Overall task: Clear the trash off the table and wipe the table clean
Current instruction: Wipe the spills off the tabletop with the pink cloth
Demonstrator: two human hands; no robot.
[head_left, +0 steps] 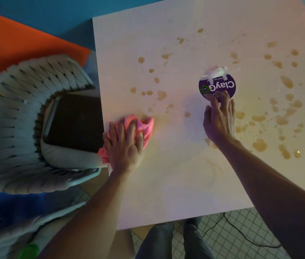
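Seen from above: a white table (176, 174) spattered with brownish spill stains (286, 82), thickest toward the right side and scattered across the middle. Left hand (124, 144) flat on a crumpled pink cloth (147, 125) near the table's left edge, fingers (119, 128) straight and slightly spread, pressing down on the fabric rather than curling round it; cloth bunched beyond the fingertips and trailing off past the table edge beside the wrist. Right hand (219, 121) laid on the tabletop further in, fingers extended and close together, fingertips resting on the near rim of a round purple sticker (217, 87) printed with white lettering; thumb angled out to the left, nothing pinched or clasped. Torn white paper (215, 71) at the sticker's far edge, partly peeled, touching the purple disc. Stains just beside the right hand on its right side and under the wrist; the stretch of table between the two hands and toward the near edge mostly smooth, with faint streaks. Left of the table, a pale woven chair (17, 113) with a dark seat cushion (75, 120), pushed against the table's side. Below the near edge, legs in dark trousers (159, 242) on a tiled floor (232, 232), with a thin black cable (245, 238) running across the tiles.
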